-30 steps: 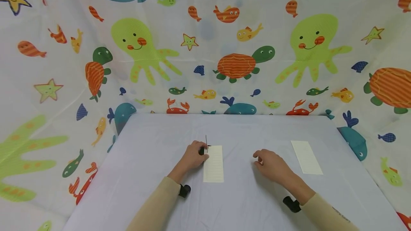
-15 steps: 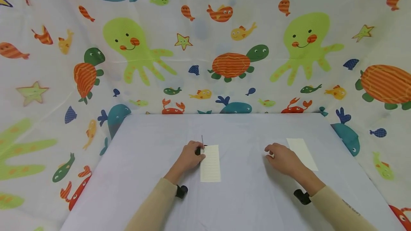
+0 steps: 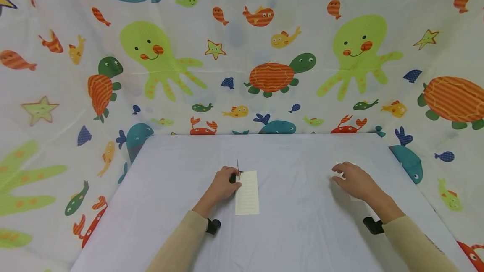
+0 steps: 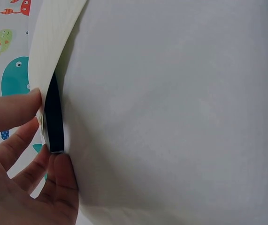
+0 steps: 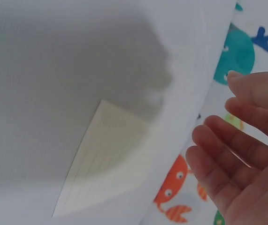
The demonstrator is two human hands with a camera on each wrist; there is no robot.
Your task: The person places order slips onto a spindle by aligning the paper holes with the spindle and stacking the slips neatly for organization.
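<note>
My left hand [image 3: 223, 184] pinches the upper left edge of a cream lined paper slip [image 3: 247, 194]. With it goes a narrow black object [image 4: 55, 117], seen under the slip's edge in the left wrist view; a thin metal piece [image 3: 238, 168] stands upright there in the head view. I cannot tell what the black object is. Over a second lined slip [image 5: 105, 159] at the right, my right hand [image 3: 355, 181] hovers with loosely bent fingers and nothing in them. It covers most of that slip in the head view.
A white cloth [image 3: 291, 230] covers the table. Behind and beside it hangs a white curtain [image 3: 234, 60] printed with sea animals. Each wrist carries a small black camera, such as the right one [image 3: 373, 225].
My right hand has moved right, from the table's middle to over the second slip. The left hand keeps its hold. The head view has shifted slightly.
</note>
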